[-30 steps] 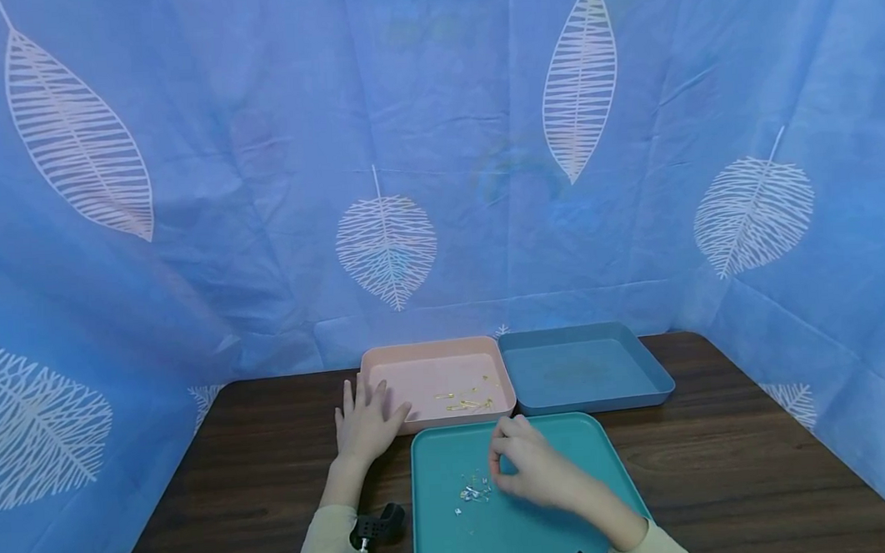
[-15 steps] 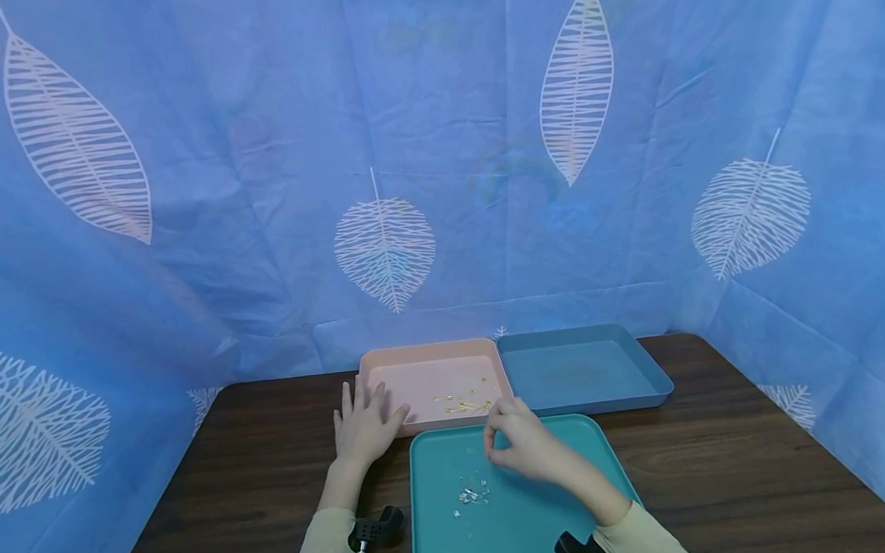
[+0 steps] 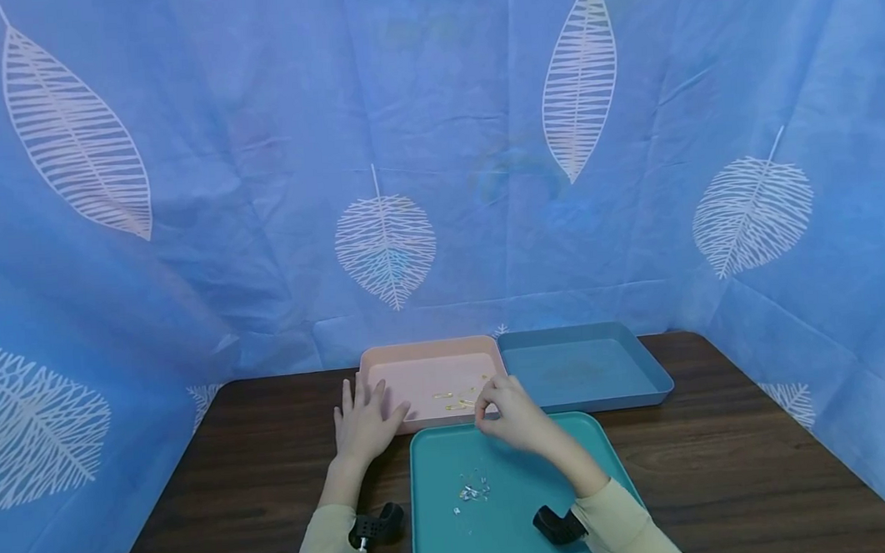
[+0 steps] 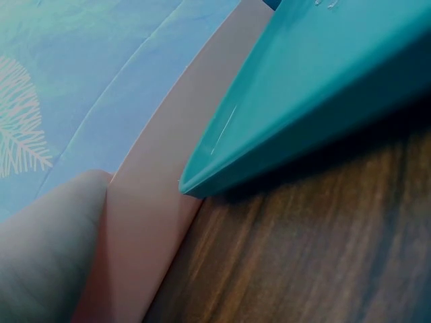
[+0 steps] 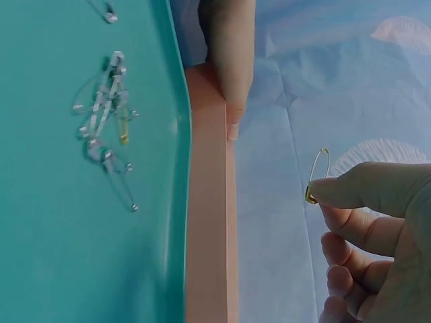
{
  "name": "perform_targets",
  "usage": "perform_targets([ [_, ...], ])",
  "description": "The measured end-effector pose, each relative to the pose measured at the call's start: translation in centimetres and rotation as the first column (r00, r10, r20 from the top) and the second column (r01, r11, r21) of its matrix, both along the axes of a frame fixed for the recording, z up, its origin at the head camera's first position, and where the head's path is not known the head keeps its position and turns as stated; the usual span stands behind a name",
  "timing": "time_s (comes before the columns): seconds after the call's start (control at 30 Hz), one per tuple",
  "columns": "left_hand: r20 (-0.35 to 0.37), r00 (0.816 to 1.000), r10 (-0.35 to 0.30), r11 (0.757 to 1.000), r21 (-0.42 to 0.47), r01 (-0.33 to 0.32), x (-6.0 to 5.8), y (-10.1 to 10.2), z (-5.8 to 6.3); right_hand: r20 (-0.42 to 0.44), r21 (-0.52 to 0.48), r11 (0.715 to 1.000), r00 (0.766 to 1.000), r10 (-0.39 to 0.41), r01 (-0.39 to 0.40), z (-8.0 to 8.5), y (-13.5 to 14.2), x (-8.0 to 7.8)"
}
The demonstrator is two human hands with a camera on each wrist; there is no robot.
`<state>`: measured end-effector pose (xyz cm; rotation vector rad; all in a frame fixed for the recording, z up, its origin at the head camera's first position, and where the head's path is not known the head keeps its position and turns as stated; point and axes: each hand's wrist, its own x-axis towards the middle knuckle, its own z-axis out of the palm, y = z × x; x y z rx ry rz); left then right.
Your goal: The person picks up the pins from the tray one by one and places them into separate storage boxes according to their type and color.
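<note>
A gold safety pin [image 5: 310, 194] is pinched between the thumb and index finger of my right hand [image 3: 521, 418], which is over the near right corner of the pink tray [image 3: 417, 374]. Several gold safety pins [image 3: 460, 406] lie inside that tray. With fingers spread, my left hand [image 3: 364, 427] rests at the pink tray's left side; its thumb [image 4: 54, 242] is against the tray wall. Silver safety pins [image 5: 111, 87] sit in a loose heap in the teal tray [image 3: 516, 531], with one gold safety pin [image 5: 124, 134] among them.
A blue tray [image 3: 582, 369] stands right of the pink one, at the back of the dark wooden table [image 3: 730, 453]. The teal tray is in front, close to the pink tray's near wall. A blue leaf-patterned curtain [image 3: 471, 250] hangs behind and at both sides.
My right hand has moved away from above the teal tray, forward and slightly left to the pink tray, still pinching. The left hand has stayed in place.
</note>
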<state>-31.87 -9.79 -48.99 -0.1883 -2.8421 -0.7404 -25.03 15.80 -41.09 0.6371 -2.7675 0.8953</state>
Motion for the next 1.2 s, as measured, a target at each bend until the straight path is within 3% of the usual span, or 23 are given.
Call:
perform_targets([
  [0.57,0.012,1.000,-0.002,1.000,0.010,0.002,-0.1,-0.1,0.0,-0.016,-0.104,0.993,0.999,-0.049,0.048,0.4,-2.4,-3.0],
  [0.7,0.009,1.000,0.001,1.000,0.013,-0.001,-0.1,-0.2,-0.1,-0.071,-0.082,0.996,0.996,-0.045,0.039,0.6,-2.9,-3.9],
  [0.93,-0.003,1.000,0.017,1.000,0.011,-0.017,-0.2,-0.2,-0.1,-0.050,-0.036,0.997,0.997,-0.066,0.065,1.1,-3.6,-5.2],
  [1.2,0.006,1.000,0.010,1.000,0.006,-0.010,-0.2,0.0,-0.1,-0.039,0.015,0.997,0.996,-0.079,0.080,0.5,-4.1,-6.4],
])
